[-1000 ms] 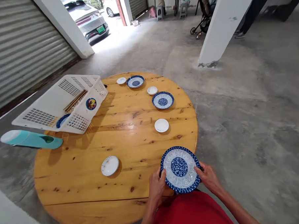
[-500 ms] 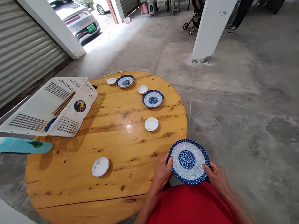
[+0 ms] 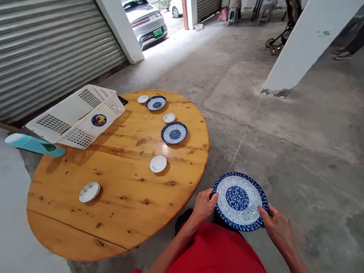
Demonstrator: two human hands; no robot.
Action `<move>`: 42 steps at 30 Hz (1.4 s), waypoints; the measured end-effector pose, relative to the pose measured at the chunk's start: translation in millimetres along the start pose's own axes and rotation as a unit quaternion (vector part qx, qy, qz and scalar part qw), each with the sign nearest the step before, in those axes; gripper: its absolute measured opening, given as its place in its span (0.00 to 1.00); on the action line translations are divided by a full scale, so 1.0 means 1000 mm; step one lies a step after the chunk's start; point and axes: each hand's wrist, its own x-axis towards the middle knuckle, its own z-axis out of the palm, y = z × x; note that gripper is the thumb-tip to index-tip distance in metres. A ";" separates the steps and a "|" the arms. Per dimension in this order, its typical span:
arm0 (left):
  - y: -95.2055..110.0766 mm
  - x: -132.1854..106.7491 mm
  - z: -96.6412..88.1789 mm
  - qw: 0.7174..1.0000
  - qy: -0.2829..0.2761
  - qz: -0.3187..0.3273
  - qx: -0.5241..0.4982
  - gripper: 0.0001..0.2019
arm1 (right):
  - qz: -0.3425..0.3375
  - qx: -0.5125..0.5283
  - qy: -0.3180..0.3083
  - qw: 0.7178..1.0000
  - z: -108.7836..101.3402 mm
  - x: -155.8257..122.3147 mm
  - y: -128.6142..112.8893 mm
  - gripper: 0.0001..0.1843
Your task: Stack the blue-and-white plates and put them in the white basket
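A blue-and-white patterned plate is held level in front of my red shirt, off the table and above the concrete floor. My left hand grips its left rim, fingers closed on the edge. My right hand grips the right rim the same way. The round wooden table lies to the left of the plate. On it stand two more blue-and-white plates and several small white saucers.
A white plastic crate sits tilted on the table's far left edge, with a teal bottle lying next to it. A white pillar stands at the right. A roller shutter, a parked car and a stroller are farther back.
The plate, still held in both hands, has moved right, from over the table's near edge to above the floor. The view has swung so the table now lies further left.
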 end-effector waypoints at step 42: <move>-0.055 0.221 -0.196 0.884 0.371 -0.286 0.002 0.12 | -0.443 -0.197 -0.359 0.797 0.250 0.368 -0.359 0.18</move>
